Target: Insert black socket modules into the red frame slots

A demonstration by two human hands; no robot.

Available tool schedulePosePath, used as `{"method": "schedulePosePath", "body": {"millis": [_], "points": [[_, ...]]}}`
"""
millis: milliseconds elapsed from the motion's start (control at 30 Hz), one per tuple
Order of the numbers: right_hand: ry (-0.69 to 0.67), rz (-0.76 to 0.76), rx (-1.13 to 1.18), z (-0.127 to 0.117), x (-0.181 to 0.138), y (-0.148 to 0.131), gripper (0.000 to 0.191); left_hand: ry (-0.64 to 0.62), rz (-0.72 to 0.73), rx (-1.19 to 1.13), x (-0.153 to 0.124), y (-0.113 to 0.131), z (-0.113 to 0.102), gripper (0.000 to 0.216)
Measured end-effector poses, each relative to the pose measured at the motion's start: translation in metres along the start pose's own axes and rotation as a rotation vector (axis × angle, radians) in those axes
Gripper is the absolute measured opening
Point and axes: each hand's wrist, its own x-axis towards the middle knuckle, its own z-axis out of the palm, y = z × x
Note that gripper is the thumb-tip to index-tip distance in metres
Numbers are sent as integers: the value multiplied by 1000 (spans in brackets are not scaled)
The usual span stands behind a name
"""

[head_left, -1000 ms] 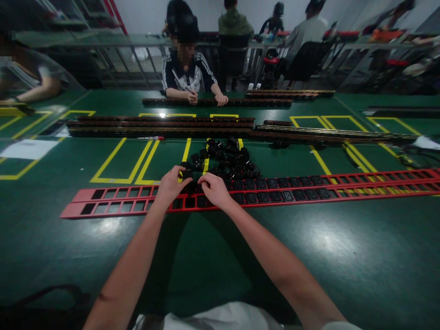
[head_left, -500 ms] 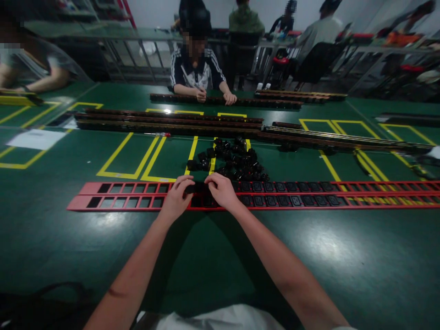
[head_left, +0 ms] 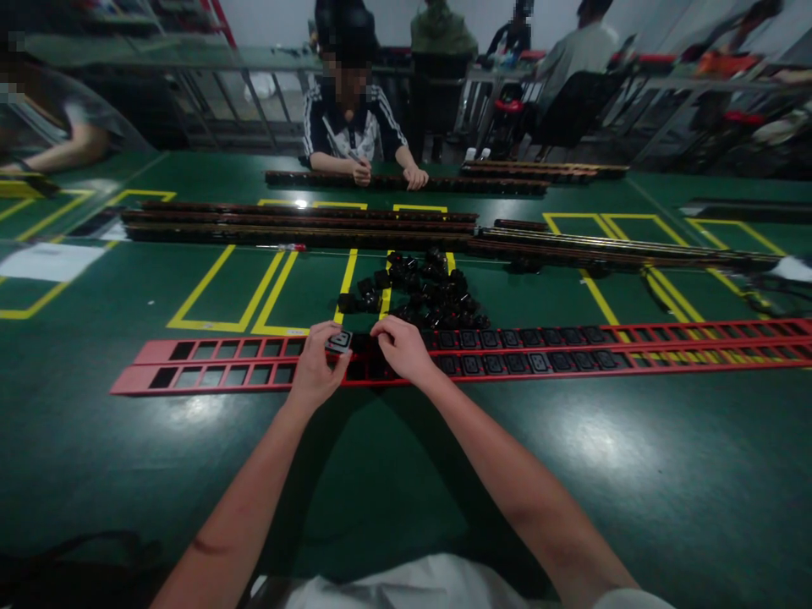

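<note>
Between the thumb and fingers of my left hand [head_left: 319, 368] is a black power socket [head_left: 341, 340], its face turned up. It is over the upper of two long red rails [head_left: 143, 378], which lie side by side with rows of rectangular openings. My right hand [head_left: 404, 348] is closed at the same rail, just right of the socket, its fingertips bent down; what they grip, if anything, is hidden. Black sockets [head_left: 539, 363] fill the openings to the right of my hands. Beyond the rails lies a pile of loose black sockets [head_left: 437, 292].
Dark long rails [head_left: 304, 222] lie across the green table [head_left: 406, 474] behind the pile. A red-handled tool [head_left: 292, 247] and a white paper sheet [head_left: 51, 260] are at left. Opposite, a person [head_left: 355, 118] handles another dark rail [head_left: 469, 182].
My left hand has moved slightly left and tilted, so the socket in it now shows its face. My right hand stays at the rail. The whole view has shifted and turned a little.
</note>
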Motion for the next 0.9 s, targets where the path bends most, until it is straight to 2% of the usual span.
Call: {"method": "schedulePosePath", "body": {"millis": [100, 267, 467, 633, 700, 900], "points": [[2, -9, -5, 1, 0, 1, 26, 4, 15, 2, -1, -2, 3, 44], [2, -3, 0, 1, 0, 1, 25, -20, 60, 99, -1, -4, 2, 47], [-5, -7, -9, 1, 0, 1, 25, -32, 38, 83, 0, 0, -3, 42], [-1, -6, -7, 1, 0, 1, 25, -80, 67, 5, 0, 3, -4, 26], [1, -11, -2, 1, 0, 1, 25, -121, 78, -12, -1, 4, -6, 26], [2, -10, -1, 0, 0, -1, 25, -366, 116, -30, -1, 9, -13, 39]]}}
